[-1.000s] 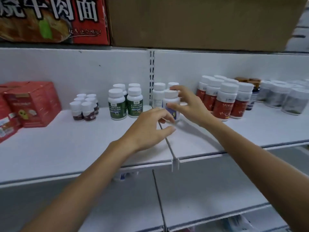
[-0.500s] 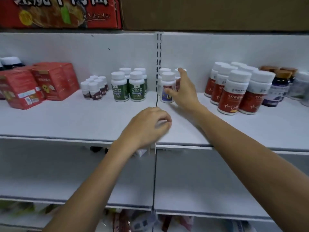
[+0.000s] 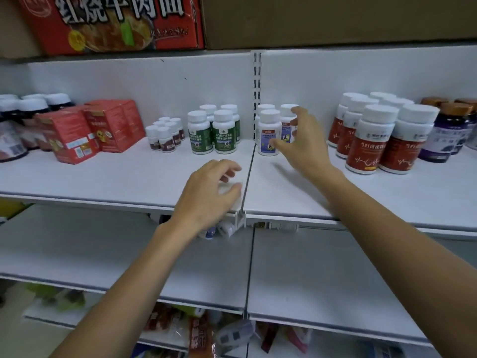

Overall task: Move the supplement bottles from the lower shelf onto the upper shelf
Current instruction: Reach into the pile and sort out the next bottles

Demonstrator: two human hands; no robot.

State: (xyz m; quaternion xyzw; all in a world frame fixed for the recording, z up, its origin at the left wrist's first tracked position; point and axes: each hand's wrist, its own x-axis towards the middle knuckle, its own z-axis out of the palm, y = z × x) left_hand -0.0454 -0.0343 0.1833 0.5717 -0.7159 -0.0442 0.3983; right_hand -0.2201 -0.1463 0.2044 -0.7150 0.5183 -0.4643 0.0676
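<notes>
Right hand (image 3: 296, 140) up at the white metal upper shelf (image 3: 90, 177), fingers spread wide. Thumb tip sits at the label of the front white plastic supplement bottle with blue label (image 3: 268, 130), index tip by the cap of the same-type rear bottle (image 3: 287, 117). The hand is not wrapped round either one. These bottles stand upright in a small cluster just right of the shelf seam, near the back wall.

Left hand (image 3: 209, 192) hovers over the front edge of the upper shelf, just left of the seam, fingers loosely curled. There is a pale patch under the fingertips, and I cannot tell if it is a held item or just shelf.

More white blue-label bottles (image 3: 226, 228) lie on their sides on the white lower shelf (image 3: 322, 275), tucked under the upper shelf's front lip and partly hidden by the left wrist.

Also on the upper shelf:
- white bottles with green labels (image 3: 214, 135), left of the seam
- tiny white bottles with dark red labels (image 3: 165, 135)
- red cardboard cartons (image 3: 90, 130)
- dark jars with white lids (image 3: 15, 120), far left
- big white bottles with red labels (image 3: 374, 140), to the right
- dark purple bottles with brown caps (image 3: 449, 130), far right

On top are a red printed noodle carton (image 3: 111, 21) and a plain brown cardboard box (image 3: 335, 19).
</notes>
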